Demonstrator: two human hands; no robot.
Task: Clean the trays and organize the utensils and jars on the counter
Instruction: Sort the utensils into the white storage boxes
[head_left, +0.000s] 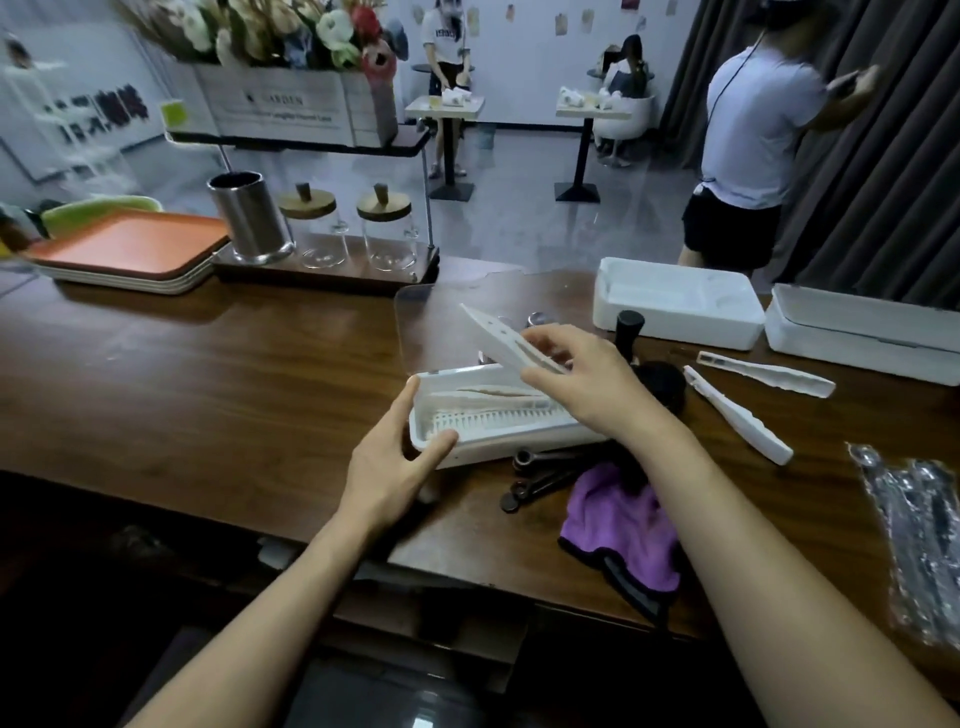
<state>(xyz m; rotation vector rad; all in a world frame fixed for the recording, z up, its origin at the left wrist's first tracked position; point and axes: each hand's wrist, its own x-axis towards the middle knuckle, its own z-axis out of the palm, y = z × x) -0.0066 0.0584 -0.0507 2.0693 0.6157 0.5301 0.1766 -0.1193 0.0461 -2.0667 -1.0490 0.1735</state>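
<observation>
At frame centre, the left hand (395, 462) grips the left end of the white box (519, 441), while the right hand (582, 379) pinches a white tong (493, 335) angled above it. Tilted so, the tong may snag the rim or knock the raised clear lid (431, 322) shut.

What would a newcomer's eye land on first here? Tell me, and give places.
At the centre of the counter, the left hand grips the end of an open white box while the right hand holds a white utensil tilted above it. A purple cloth lies near the front edge, right of the box. An orange tray tops a stack at far left.
</observation>
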